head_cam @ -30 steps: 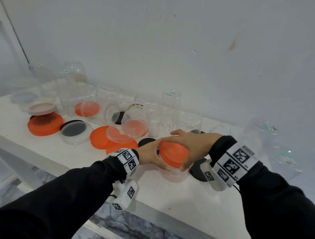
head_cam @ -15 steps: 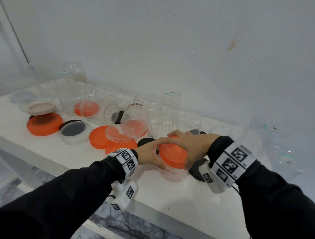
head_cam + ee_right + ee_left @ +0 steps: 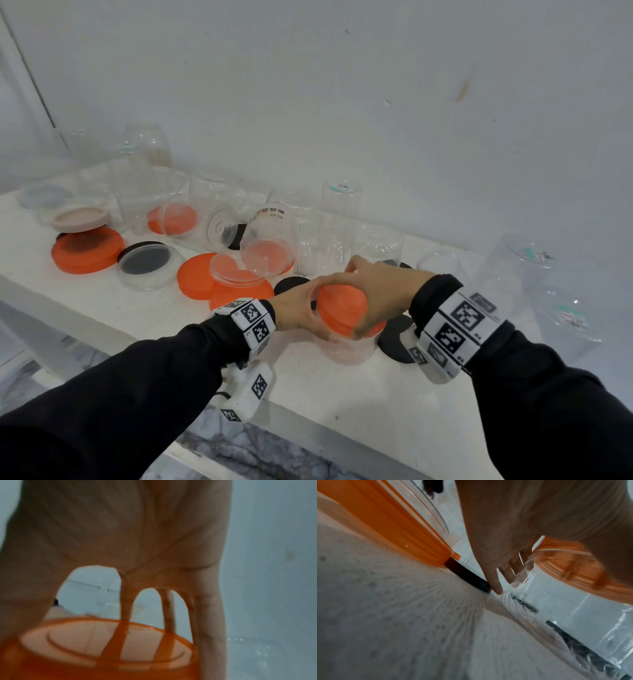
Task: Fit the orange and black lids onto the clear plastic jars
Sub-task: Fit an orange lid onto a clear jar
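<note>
A clear plastic jar (image 3: 346, 349) stands upright near the front of the white shelf (image 3: 325, 404). An orange lid (image 3: 340, 308) sits on its mouth. My right hand (image 3: 373, 294) arches over the lid from the right, fingers and thumb curled round its rim. My left hand (image 3: 301, 308) grips the jar's side just under the lid. In the left wrist view the jar wall (image 3: 565, 608) and the lid (image 3: 573, 569) show beyond my fingers. The right wrist view shows the lid (image 3: 102, 646) from below, my fingers spread across it.
Loose orange lids (image 3: 87, 251) (image 3: 198, 274) and black lids (image 3: 394, 339) (image 3: 291, 286) lie on the shelf. Several clear jars (image 3: 339, 219) stand or lie along the back wall; two more (image 3: 534, 267) are at the right. The shelf's front edge is close below my wrists.
My right hand has turned on the lid, its wrist swinging nearer and the fingers shifting round the rim. The left hand and the jar stay in place.
</note>
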Tool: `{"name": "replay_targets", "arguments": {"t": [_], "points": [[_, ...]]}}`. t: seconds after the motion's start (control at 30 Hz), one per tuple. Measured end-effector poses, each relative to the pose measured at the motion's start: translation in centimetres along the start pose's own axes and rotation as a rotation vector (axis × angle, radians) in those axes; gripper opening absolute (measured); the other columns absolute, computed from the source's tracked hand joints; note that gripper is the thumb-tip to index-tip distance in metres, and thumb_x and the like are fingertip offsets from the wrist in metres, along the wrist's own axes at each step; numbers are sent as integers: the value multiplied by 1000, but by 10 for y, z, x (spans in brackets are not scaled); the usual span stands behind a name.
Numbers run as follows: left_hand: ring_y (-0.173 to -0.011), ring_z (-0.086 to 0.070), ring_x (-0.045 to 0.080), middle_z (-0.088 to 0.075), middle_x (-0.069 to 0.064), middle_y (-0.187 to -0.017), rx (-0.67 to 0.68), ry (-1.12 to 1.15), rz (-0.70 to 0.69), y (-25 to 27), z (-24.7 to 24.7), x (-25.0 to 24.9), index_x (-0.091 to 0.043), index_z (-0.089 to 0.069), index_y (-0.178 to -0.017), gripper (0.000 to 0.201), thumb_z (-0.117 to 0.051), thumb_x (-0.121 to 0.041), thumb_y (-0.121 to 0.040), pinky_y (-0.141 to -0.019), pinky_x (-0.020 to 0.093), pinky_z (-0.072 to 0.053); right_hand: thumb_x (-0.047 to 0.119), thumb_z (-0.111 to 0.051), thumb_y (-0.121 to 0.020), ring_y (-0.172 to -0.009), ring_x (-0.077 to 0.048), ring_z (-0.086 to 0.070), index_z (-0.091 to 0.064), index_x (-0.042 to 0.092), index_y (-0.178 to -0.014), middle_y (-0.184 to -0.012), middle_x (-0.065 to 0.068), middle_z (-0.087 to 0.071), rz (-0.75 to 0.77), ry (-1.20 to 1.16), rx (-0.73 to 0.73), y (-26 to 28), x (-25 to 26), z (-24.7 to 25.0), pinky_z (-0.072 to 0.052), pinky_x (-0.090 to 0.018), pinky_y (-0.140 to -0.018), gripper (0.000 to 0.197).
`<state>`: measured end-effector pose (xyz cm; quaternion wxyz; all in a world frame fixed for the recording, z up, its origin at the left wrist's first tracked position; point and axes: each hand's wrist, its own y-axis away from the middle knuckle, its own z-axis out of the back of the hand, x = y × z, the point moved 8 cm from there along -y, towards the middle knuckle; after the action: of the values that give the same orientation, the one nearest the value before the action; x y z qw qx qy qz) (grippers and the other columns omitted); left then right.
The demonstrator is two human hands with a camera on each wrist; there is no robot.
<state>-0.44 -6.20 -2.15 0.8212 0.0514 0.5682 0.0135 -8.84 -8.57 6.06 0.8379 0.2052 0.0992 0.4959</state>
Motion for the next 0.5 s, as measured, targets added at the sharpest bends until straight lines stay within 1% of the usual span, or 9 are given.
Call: {"name": "replay_targets", "arguments": {"t": [0.1, 0.13, 0.2, 0.27, 0.3, 0.37, 0.4, 0.47, 0.5], "points": [[-107, -51, 0, -52, -15, -117, -6, -35, 11, -1, 1, 1, -15, -32, -138, 93, -85, -13, -61, -84, 11, -43, 77, -55, -68, -95, -24, -50, -39, 30, -134, -111, -5, -50, -109, 113, -155, 0, 1, 8, -43, -36, -79, 83], [-104, -52, 0, -52, -16, -114, -9, -46, 12, -1, 1, 1, -14, -33, -136, 92, -85, -13, -61, -83, 12, -44, 80, -50, -68, -95, -25, -52, -38, 27, -135, -113, -6, -52, -121, 169, -161, -1, 2, 8, -43, -37, -80, 86], [-95, -53, -4, -50, -19, -105, -21, -61, 13, -1, 2, 2, -15, -33, -134, 89, -85, -11, -62, -78, 15, -47, 78, -53, -69, -113, -29, -49, -21, 39, -143, -133, -7, -42, -89, 175, -67, -4, 1, 3, -43, -44, -93, 90], [-104, -52, -1, -50, -17, -110, -25, -32, 19, -1, 2, 4, -17, -33, -135, 89, -84, -8, -63, -80, 17, -47, 61, -68, -70, -125, -29, -41, -12, 55, -139, -147, 2, -23, 0, 77, 56, -2, 2, -1, -40, -50, -98, 89], [-112, -51, 4, -50, -15, -116, -20, -13, 19, -1, 2, 4, -18, -33, -137, 91, -84, -7, -62, -84, 16, -45, 51, -73, -70, -125, -27, -41, -14, 59, -136, -146, 4, -21, 36, 46, 86, 0, 4, 0, -42, -48, -98, 89], [-112, -50, 2, -50, -16, -118, -6, -2, 13, 0, 1, 3, -19, -32, -139, 97, -86, -10, -59, -86, 13, -42, 46, -74, -70, -113, -23, -47, -23, 56, -135, -134, 3, -35, 51, 25, 43, 0, 7, 2, -46, -38, -89, 83], [-107, -51, -1, -50, -17, -115, -12, -17, 12, 0, 1, 3, -17, -32, -138, 96, -86, -10, -59, -84, 11, -42, 53, -72, -71, -103, -21, -49, -29, 48, -136, -122, 1, -44, 34, 29, -19, -1, 9, 5, -45, -33, -82, 78], [-101, -51, -3, -51, -18, -111, -24, -51, 17, -2, 2, 4, -12, -33, -137, 91, -85, -10, -62, -83, 8, -41, 68, -62, -71, -90, -19, -50, -41, 30, -132, -98, 2, -52, -33, 93, -151, -2, 9, 11, -41, -30, -72, 76], [-100, -51, -3, -51, -17, -111, -24, -57, 18, -2, 2, 5, -11, -33, -137, 90, -84, -10, -63, -83, 8, -41, 73, -58, -70, -91, -21, -52, -42, 26, -132, -97, 1, -53, -57, 132, -173, -3, 8, 10, -41, -31, -72, 79]]}}
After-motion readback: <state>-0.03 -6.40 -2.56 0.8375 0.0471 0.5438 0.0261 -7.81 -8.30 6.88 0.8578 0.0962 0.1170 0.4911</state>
